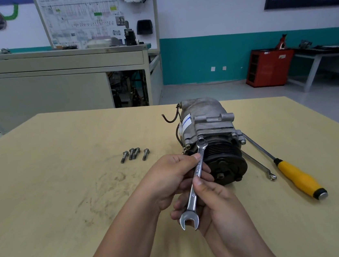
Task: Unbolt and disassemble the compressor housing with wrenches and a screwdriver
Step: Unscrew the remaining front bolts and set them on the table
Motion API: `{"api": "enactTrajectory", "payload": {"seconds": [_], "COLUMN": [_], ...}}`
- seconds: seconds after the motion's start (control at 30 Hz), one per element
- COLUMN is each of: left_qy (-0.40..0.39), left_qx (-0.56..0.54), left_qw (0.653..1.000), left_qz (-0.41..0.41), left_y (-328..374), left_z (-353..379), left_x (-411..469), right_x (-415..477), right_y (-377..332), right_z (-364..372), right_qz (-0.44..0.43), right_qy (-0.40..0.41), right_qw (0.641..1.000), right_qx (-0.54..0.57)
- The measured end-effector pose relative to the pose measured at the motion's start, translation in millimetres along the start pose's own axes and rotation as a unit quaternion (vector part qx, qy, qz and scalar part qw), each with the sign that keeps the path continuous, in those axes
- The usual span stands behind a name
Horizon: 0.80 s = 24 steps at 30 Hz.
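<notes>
My left hand and right hand both clamp the flat, polished steel wrench, thumbs pressed on its shank. Its ring end meets a flange bolt on the dull, cast-metal compressor just beyond my fingers. Four loose bolts lie to the left of my fingers, a yellow-handled screwdriver to the right.

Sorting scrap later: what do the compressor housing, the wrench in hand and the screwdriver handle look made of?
The compressor housing: dull grey, rough-skinned, likely cast aluminium. The wrench: mirror-bright with stamped marks, probably chrome-plated steel. The screwdriver handle: smooth yellow with black bands, apparently plastic; its silvery cap looks metal.
</notes>
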<state>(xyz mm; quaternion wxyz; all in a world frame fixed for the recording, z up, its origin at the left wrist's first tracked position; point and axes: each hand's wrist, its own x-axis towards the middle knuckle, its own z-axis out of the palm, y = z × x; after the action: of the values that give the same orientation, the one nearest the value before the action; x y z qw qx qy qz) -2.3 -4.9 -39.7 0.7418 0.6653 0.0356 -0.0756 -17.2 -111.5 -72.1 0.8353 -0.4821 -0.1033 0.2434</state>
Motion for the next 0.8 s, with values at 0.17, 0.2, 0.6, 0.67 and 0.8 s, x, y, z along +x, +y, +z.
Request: {"api": "enactTrajectory", "payload": {"seconds": [0.17,0.2,0.6,0.67,0.8], "left_qy": [-0.003,-0.002,0.062,0.072,0.095], "left_qx": [-0.001,-0.004,0.017,0.018,0.040], "left_qw": [1.000,1.000,0.998,0.996,0.992], "left_qz": [0.000,0.000,0.030,0.045,0.066], "left_y": [0.2,-0.3,-9.7,-9.8,-7.4], "left_z": [-0.7,-1.5,-2.3,0.9,5.7], "left_x": [4.1,5.6,11.7,11.0,8.5], "right_x": [2.2,2.7,11.2,11.3,6.9], "right_y": [-0.9,-0.7,3.4,1.0,-0.9], "right_z": [-2.2,-2.9,-9.7,-10.9,-10.5], "right_qz": [0.001,0.002,0.038,0.042,0.041], "right_qy": [-0.006,-0.011,0.034,0.043,0.040], "right_qw": [1.000,1.000,0.981,0.981,0.983], "right_qx": [0.008,0.015,0.190,0.187,0.175]}}
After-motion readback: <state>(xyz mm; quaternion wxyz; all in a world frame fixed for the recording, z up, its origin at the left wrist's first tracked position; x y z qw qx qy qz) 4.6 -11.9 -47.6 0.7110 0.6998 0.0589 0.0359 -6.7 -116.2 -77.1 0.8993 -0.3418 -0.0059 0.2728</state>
